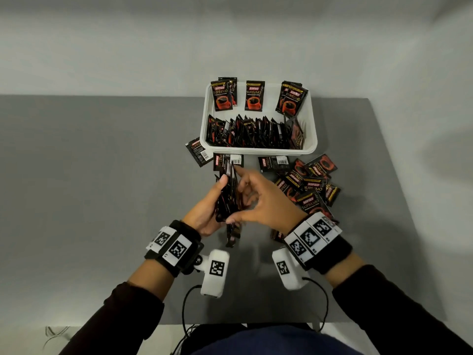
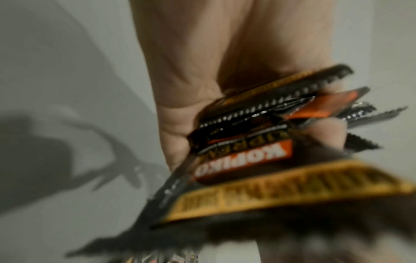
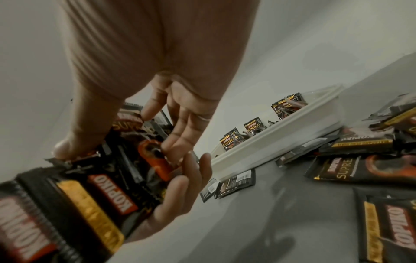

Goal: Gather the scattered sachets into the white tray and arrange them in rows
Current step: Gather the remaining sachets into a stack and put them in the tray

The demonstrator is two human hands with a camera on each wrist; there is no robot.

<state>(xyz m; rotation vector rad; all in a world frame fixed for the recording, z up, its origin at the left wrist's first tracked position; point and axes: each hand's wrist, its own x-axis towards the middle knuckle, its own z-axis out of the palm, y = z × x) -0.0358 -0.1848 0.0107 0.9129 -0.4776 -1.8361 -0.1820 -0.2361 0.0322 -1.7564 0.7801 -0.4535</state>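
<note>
My left hand (image 1: 215, 201) grips a stack of black Kopiko sachets (image 1: 229, 198) on edge above the grey table. Up close, the stack (image 2: 243, 156) fans out of the left palm (image 2: 191, 89). My right hand (image 1: 258, 201) spans the stack lengthwise, thumb on its near end and index finger at its far end. In the right wrist view, the right hand (image 3: 108, 131) touches the stack (image 3: 126, 160). The white tray (image 1: 311, 129) holds one packed row of sachets (image 1: 256, 134) on edge, with a few upright sachets (image 1: 254, 96) along its back wall.
A loose pile of sachets (image 1: 309, 185) lies right of my hands. Single sachets lie face down by the tray's front: one (image 1: 198, 151) at its left corner, another (image 1: 273, 162) near the middle. The grey table (image 1: 102, 201) ends at a white wall behind the tray.
</note>
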